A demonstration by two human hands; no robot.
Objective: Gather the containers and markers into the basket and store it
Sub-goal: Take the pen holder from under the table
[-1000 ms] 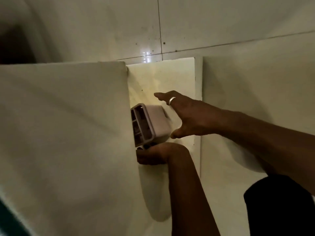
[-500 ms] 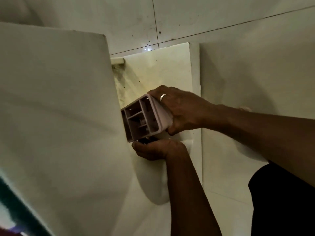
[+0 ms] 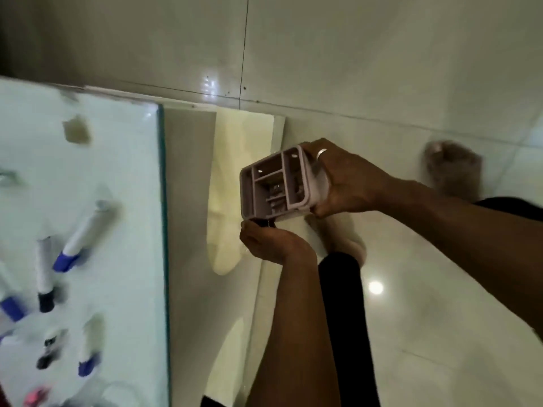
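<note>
One pink basket point(image 3: 274, 186) is being gripped by the right hand point(image 3: 349, 183); the left hand point(image 3: 273, 242) is cupping beneath it. Five markers point(image 3: 79, 236) are lying on the glass table point(image 3: 129, 171).

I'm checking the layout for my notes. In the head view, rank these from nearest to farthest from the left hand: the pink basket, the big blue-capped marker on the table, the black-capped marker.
1. Pink basket: right above the left hand, touching it.
2. Big blue-capped marker: on the table, to the left.
3. Black-capped marker: farther left on the table.
</note>
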